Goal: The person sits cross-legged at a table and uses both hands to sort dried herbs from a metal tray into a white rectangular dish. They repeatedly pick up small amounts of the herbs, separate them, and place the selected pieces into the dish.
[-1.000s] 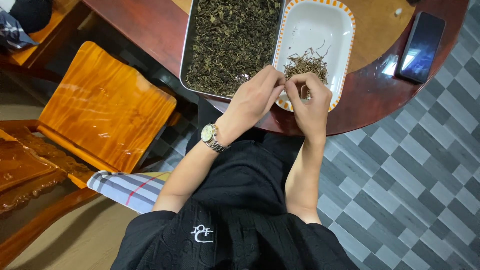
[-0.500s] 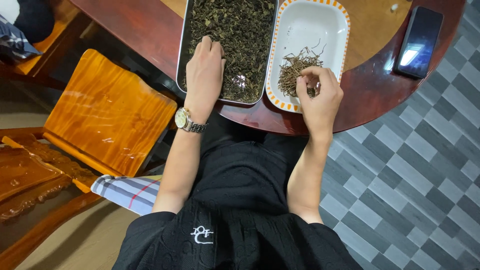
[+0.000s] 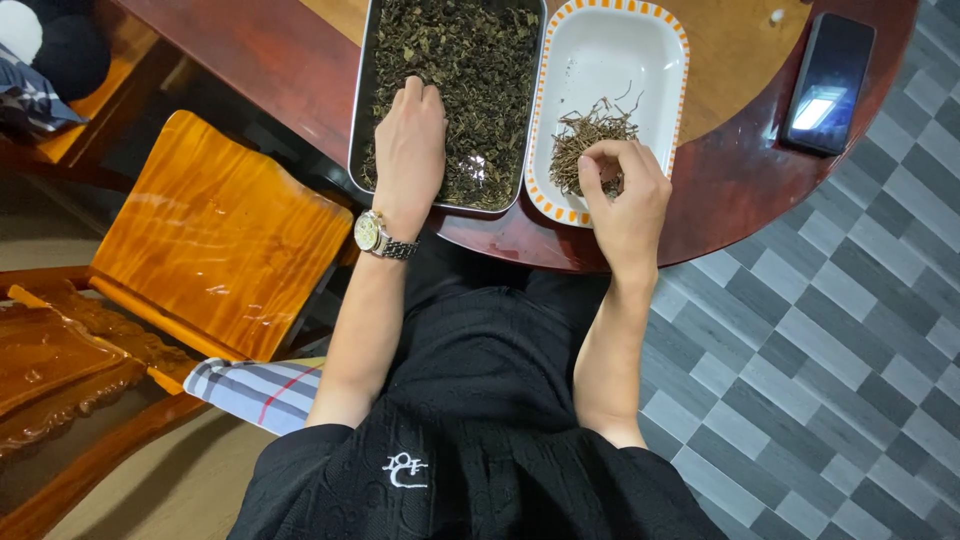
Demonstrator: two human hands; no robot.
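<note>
A metal tray (image 3: 357, 130) full of dark dried leaves (image 3: 480, 70) sits on the round wooden table (image 3: 730, 190). Beside it on the right is a white dish with an orange rim (image 3: 620, 45) holding a small pile of brown stems (image 3: 590, 135). My left hand (image 3: 408, 150), with a wristwatch, rests palm down in the leaves at the tray's near left, fingers together. My right hand (image 3: 625, 195) hovers over the near end of the dish with fingertips pinched over the stems; whether a stem is between them is unclear.
A black phone (image 3: 828, 82) with a lit screen lies at the table's right edge. A glossy wooden chair (image 3: 215, 240) stands to the left, with a plaid cloth (image 3: 255, 390) beside my lap. Grey checkered floor tiles (image 3: 820, 340) lie to the right.
My left hand left the white dish, moved left into the leaf tray and now lies on the leaves. My right hand stayed at the dish's near end.
</note>
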